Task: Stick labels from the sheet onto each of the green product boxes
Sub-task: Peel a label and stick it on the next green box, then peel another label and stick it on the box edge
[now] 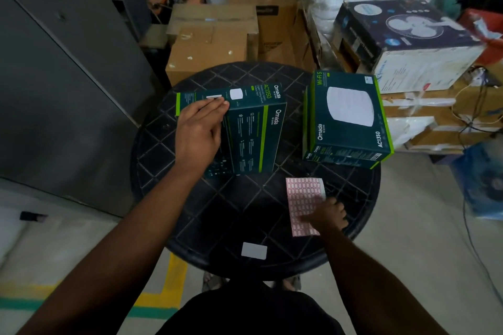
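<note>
On the round black table, the left hand is lying over the near-left part of a green box, its fingers straight and close together, the fingertips pressing on a small white label on the box's upper face. This box is sitting on the far-left part of the table. A second green box, with a white dome pictured on top, is sitting on the table's far-right part, well apart from the first. The pink label sheet is lying flat on the table's near-right part, in front of that second box. The right hand is resting on the sheet's near-right edge, its fingers curled; whether it is gripping the sheet I cannot tell. A white card is lying by the table's near edge.
</note>
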